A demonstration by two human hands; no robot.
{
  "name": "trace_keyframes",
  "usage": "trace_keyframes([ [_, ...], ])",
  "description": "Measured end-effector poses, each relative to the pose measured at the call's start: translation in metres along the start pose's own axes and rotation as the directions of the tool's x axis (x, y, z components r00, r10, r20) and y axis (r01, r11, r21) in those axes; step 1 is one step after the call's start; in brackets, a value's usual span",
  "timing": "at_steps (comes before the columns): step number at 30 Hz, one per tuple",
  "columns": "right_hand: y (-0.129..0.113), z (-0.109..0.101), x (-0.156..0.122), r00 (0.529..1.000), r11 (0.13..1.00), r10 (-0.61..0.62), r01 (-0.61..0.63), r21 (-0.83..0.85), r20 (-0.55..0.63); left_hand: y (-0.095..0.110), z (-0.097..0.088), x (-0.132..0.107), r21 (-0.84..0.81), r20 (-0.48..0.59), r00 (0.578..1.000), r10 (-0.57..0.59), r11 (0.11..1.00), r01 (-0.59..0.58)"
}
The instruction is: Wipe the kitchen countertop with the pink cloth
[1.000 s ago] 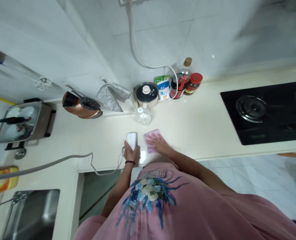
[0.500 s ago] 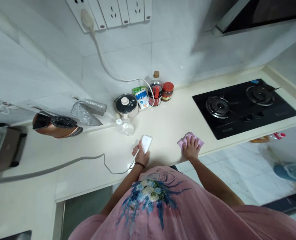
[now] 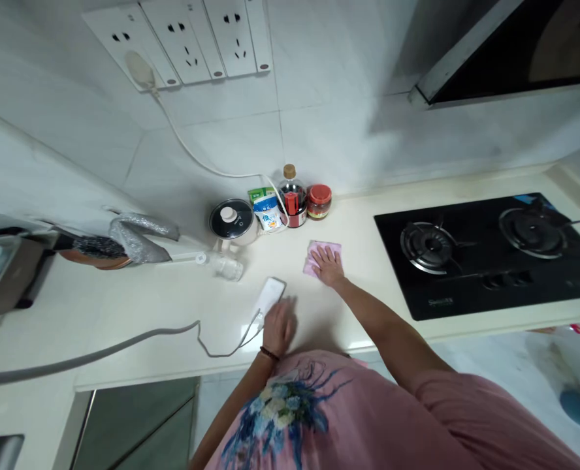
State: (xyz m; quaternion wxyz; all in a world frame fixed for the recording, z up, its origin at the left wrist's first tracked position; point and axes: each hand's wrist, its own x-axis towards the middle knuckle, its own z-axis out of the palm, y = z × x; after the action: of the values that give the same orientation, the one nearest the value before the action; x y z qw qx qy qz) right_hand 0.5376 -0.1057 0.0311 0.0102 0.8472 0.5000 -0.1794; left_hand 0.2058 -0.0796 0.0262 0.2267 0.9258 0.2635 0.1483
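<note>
One pink cloth (image 3: 309,264), just right of frame centre, lies under the flat, spread right hand (image 3: 328,266); likely light, limp, best pinched by a corner. Left hand (image 3: 277,325) half-curls beside a white corded device (image 3: 270,292), grip unclear.

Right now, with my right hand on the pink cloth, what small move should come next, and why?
Perhaps slide the cloth a little toward you across the counter: it lies flat there with your right hand spread on top, while your left hand is by the white device.
</note>
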Motion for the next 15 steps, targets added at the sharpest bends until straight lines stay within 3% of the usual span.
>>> trace_keyframes([
  [2,0.005,-0.021,0.042,1.0,1.0,-0.001,0.001,0.003,0.004,0.005,0.007,-0.014,-0.063,0.082,0.99,0.118,0.992,-0.113],
  [4,0.009,-0.034,0.073,1.0,1.0,0.003,-0.003,0.01,0.002,0.007,0.011,-0.026,-0.03,0.083,0.994,0.072,0.997,-0.07],
  [6,0.012,-0.039,0.087,1.0,1.0,0.001,-0.001,0.013,-0.001,0.006,0.013,-0.036,0.046,0.04,0.999,-0.028,0.999,0.026],
  [9,0.028,-0.031,0.075,0.999,0.999,-0.052,0.052,0.007,-0.004,0.004,0.014,-0.043,0.135,0.017,0.994,-0.109,0.985,0.106],
  [12,0.073,-0.016,0.044,0.993,0.993,-0.119,0.119,-0.012,-0.024,0.005,0.013,-0.042,0.182,0.052,0.989,-0.138,0.975,0.126],
  [15,0.139,-0.013,0.028,0.993,0.997,0.072,-0.074,-0.013,-0.091,0.008,0.011,-0.04,0.204,0.091,0.981,-0.169,0.968,0.148],
])
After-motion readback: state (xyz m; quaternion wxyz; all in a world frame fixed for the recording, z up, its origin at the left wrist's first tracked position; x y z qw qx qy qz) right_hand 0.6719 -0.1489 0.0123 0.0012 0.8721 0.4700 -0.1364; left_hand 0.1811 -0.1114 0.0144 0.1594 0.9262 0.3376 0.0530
